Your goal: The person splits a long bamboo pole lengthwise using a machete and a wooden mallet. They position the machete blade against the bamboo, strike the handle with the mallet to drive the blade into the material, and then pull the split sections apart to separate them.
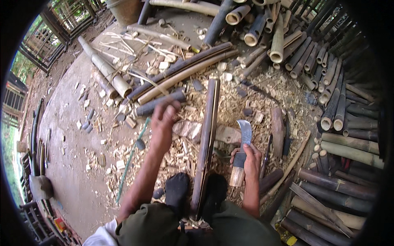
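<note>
My right hand is closed around the handle of a hooked knife. Its curved steel blade points upward, and dark wrapping covers part of the wooden handle. My left hand is raised on the other side, slightly blurred, its fingers loosely apart with nothing visible in them. Just beyond those fingers lies a short dark bamboo piece. Between my feet and hands a long dark bamboo length, with a split or groove along it, lies across a pale-topped log. Neither hand touches that length.
Wood chips cover the ground around the log. Bamboo poles lie ahead, and stacked bamboo tubes line the right. A green cord runs along the left. My dark-covered feet flank the bamboo. A bucket stands far left.
</note>
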Demonstrator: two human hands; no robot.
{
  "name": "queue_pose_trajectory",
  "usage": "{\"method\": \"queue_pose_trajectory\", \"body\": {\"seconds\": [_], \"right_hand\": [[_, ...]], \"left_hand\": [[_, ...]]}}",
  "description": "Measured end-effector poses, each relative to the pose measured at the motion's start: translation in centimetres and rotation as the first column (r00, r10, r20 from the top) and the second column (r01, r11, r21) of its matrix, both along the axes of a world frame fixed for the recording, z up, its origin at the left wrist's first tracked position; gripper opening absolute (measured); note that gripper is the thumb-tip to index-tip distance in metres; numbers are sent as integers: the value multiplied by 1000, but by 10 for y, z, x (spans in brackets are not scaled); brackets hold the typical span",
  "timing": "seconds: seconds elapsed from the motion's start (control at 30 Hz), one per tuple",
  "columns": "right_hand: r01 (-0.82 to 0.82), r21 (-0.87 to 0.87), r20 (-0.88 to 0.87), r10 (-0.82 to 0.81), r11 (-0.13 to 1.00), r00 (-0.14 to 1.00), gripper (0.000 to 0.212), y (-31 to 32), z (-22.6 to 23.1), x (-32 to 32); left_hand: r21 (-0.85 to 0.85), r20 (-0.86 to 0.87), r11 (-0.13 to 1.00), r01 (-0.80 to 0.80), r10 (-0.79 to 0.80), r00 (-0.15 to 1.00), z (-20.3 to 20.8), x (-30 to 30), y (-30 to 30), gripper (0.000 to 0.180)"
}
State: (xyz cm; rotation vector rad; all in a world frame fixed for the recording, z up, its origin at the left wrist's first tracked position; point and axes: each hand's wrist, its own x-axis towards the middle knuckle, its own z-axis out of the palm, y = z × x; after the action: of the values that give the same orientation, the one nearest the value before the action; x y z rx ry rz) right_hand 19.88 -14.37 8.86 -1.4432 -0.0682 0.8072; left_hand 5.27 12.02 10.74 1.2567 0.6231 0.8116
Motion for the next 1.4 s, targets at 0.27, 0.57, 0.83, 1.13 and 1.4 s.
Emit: {"method": "queue_pose_trajectory", "body": {"seconds": [0.27,0.57,0.83,1.13,1.4], "right_hand": [[-360,-317,261,446,877,856,27,-12,14,-74],[-302,-563,455,594,769,663,43,-22,6,-79],[-223,-674,522,668,704,530,41,-13,12,-82],[-221,-786,382,733,578,563,43,17,32,-87],[-147,-702,469,607,697,642,40,24,10,-89]], "left_hand": [[-304,-504,840,450,-543,672,-98,-49,-99,73],[-80,-674,918,388,-336,657,-100,-35,-119,60],[90,-825,889,450,-187,533,-95,-35,-125,64],[160,-848,858,488,-134,513,-91,-32,-133,55],[183,-876,871,456,-66,478,-90,-26,-136,56]]}}
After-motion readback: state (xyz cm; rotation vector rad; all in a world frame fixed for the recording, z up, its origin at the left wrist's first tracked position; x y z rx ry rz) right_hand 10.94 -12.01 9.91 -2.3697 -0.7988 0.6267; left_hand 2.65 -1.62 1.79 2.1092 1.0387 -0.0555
